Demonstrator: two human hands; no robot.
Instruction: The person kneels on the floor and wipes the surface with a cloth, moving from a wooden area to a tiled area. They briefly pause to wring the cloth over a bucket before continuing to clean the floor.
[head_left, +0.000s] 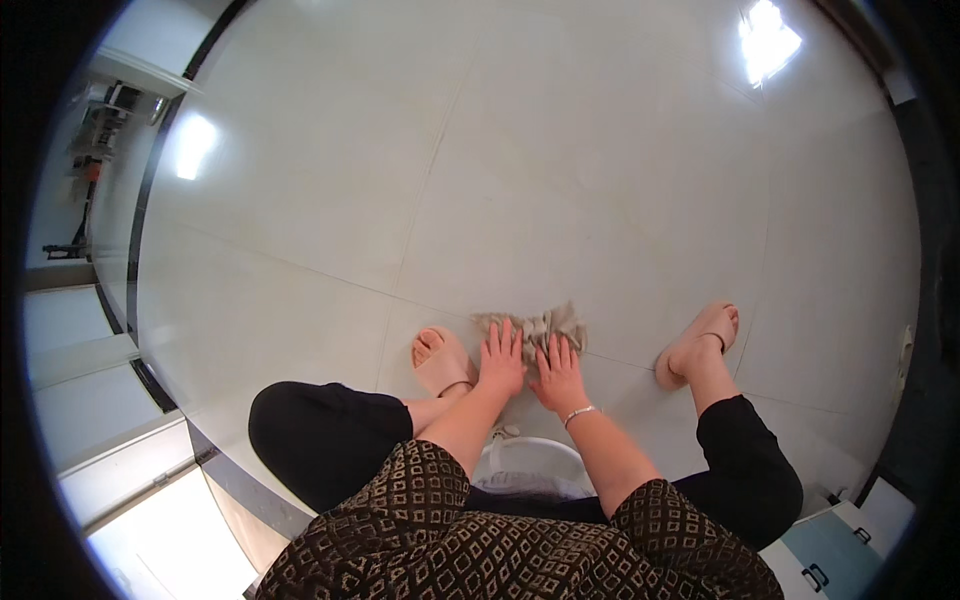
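Both my hands lie on a crumpled beige-grey cloth (536, 326) on the tiled floor (525, 187), between my sandalled feet. My left hand (502, 358) rests palm down over the cloth's left part, fingers stretched forward. Palm down too, my right hand (558, 373) touches the cloth's lower right part with spread fingers, and a bracelet (580, 412) circles that wrist. The cloth bunches up ahead of the fingertips. Whatever the palms cover is hidden. Close behind my hands stands a white bucket (544, 444), partly hidden by my arms and body.
Pink sandals (442, 366) are on my feet, one on each side of the cloth. A doorway (142, 71) opens at the upper left, with dark edging (137, 225) along the floor. Cabinets with dark handles (832, 551) stand at the lower right. Light reflects off the glossy tiles.
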